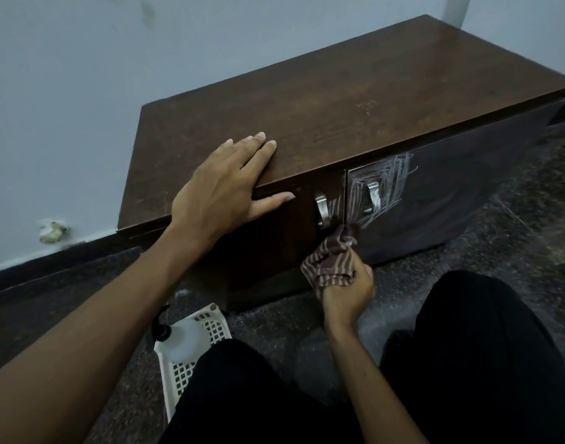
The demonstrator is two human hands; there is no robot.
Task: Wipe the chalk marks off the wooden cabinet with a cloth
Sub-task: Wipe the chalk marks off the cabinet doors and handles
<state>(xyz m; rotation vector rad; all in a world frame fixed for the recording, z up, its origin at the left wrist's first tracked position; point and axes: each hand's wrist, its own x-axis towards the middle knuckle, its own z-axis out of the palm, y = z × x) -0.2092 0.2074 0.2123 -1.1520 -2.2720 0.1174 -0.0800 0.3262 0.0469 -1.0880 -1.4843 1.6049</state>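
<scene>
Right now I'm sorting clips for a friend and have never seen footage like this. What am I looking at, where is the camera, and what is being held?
There is no machine here: these are a person's two bare hands, filmed by one wide-angle camera worn on their head that looks down at the work. The left hand rests flat on the top edge of a wooden cabinet. The right hand grips a striped cloth, its tip at the cabinet front just below the white chalk marks scribbled around the metal handles. On the floor beside the knees stands a white basket with a clear bottle in it.
</scene>
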